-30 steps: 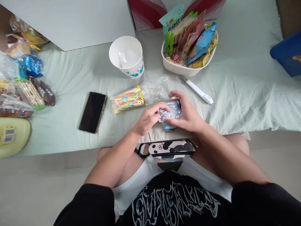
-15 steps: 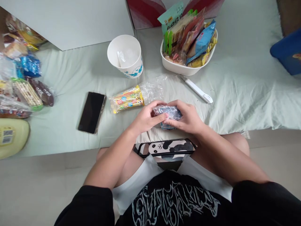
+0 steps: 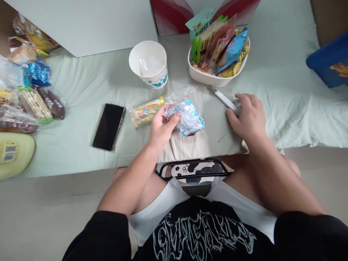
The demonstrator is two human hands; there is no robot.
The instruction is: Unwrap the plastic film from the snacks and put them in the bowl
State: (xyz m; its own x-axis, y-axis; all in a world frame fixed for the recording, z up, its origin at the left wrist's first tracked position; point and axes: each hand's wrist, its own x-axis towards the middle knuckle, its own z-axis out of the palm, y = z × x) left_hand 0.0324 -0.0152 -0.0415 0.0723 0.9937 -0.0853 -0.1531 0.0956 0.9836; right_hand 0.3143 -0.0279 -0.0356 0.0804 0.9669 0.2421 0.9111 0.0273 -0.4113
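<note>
Left hand [image 3: 160, 127]: holding the clear-wrapped blue packet [image 3: 190, 119]
Right hand [image 3: 249, 117]: bent around the white cutter [image 3: 224, 99]; blurred, cannot tell if gripping
Packet: between the hands, beside the left

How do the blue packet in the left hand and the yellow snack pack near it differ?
The blue packet is held in the left hand, while the yellow snack pack lies on the cloth.
The blue packet looks blocky; the yellow snack pack looks long and narrow.
The blue packet is mostly blue, the yellow snack pack mostly yellow.
Both show clear, crinkled plastic.
</note>
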